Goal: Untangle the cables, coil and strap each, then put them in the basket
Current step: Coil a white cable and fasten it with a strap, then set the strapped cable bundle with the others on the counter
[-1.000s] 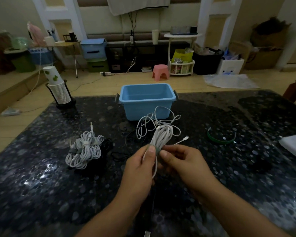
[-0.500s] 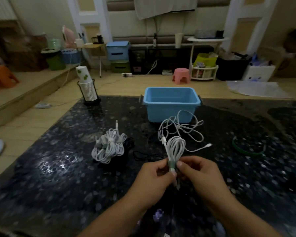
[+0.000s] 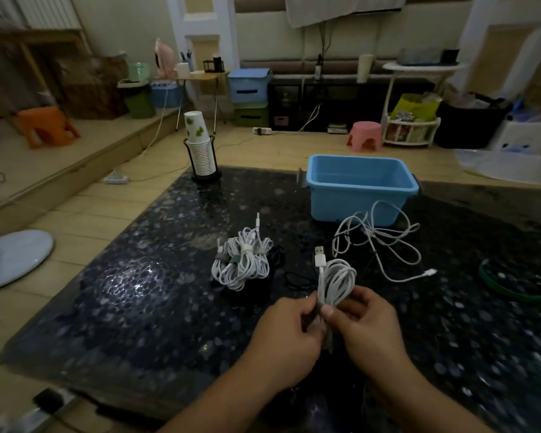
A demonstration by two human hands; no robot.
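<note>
- Coil (image 3: 338,281), white, is held upright in front of the basket (image 3: 361,185), pinched at its base by left hand (image 3: 289,334) and right hand (image 3: 367,331).
- Strapped bundle (image 3: 241,264) lies left of the basket: done, not binned.
- Loose cable (image 3: 384,242) lies before the empty basket, uncoiled.

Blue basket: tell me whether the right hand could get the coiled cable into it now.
Probably yes: the blue basket is open-topped; only the loose white cable lies between it and the right hand.

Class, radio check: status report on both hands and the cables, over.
Left hand and right hand both pinch the coiled white cable. Blue basket holds no cable. Loose white cable lies before it.
</note>
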